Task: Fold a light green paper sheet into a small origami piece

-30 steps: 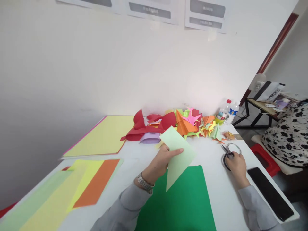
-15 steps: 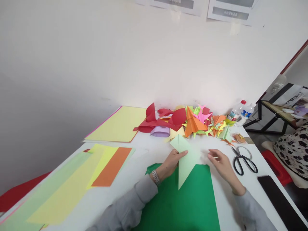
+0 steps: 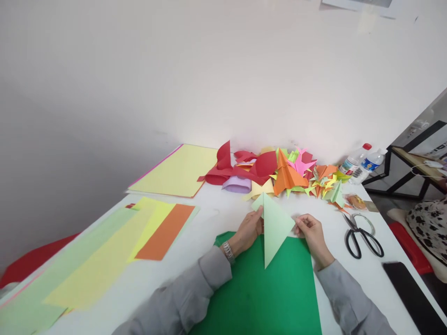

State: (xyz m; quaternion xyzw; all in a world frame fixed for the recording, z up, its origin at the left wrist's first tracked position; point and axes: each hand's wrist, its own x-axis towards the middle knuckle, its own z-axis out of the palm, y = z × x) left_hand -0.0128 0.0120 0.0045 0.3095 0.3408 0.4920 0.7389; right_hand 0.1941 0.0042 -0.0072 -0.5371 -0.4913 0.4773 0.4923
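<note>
A pale green folded paper (image 3: 275, 228), pointed at its lower end and creased down its length, is held up over a dark green sheet (image 3: 261, 298). My left hand (image 3: 247, 229) grips its left side, thumb in front and fingers behind. At the paper's right corner, my right hand (image 3: 310, 231) is closed with thumb and index finger pinched on the tip. A silver watch sits on my left wrist. Behind the paper lies a heap of folded paper shapes, among them an orange paper plane (image 3: 287, 174) and curled red pieces (image 3: 223, 167).
Coloured sheets, including an orange strip (image 3: 164, 232), lie at left, with a large yellow sheet (image 3: 178, 172) behind. To the right are scissors (image 3: 361, 237), a roll of tape (image 3: 369, 221), a black flat object (image 3: 412, 293) and two bottles (image 3: 366, 165). Another person sits at far right.
My right hand has moved left and taken the paper's right corner; before, it was apart from the paper. The view has shifted slightly.
</note>
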